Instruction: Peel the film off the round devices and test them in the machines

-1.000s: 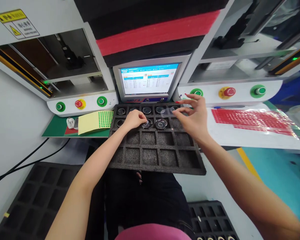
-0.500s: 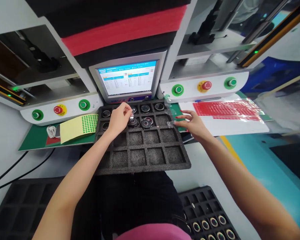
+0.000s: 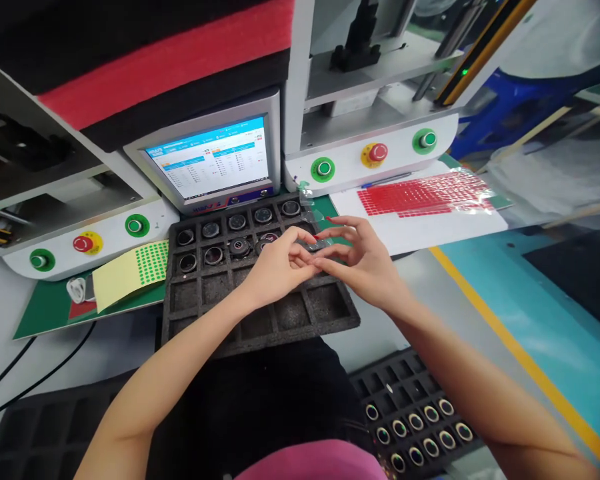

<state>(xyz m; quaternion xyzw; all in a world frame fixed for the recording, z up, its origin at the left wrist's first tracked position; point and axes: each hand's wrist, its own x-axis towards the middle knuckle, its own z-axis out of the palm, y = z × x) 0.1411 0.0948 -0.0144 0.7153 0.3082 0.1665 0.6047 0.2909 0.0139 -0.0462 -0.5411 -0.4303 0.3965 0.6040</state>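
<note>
My left hand (image 3: pixel 283 265) is over the right part of a black foam tray (image 3: pixel 203 293), its thumb and fingers pinched together. My right hand (image 3: pixel 365 261) meets it there, with fingers curved and thumb tip against the left fingertips. Whatever is between the fingertips is too small to make out. Clear film pieces (image 3: pixel 321 244) lie at the tray's right edge, just behind the hands. Round black watch bodies sit in the tray's back rows; one watch body (image 3: pixel 239 247) lies back side up. Another watch body (image 3: pixel 267 240) is partly covered by my left hand.
A monitor (image 3: pixel 213 160) stands behind the tray between two machines with green and red buttons (image 3: pixel 378 153). Yellow sheets with green dots (image 3: pixel 130 273) lie left, red label sheets (image 3: pixel 410 195) right. A lower tray (image 3: pixel 400 400) holds several ring-shaped pieces.
My left hand has moved right from the watch body in the tray, and both hands have come together at the fingertips. The camera view has shifted a little to the right.
</note>
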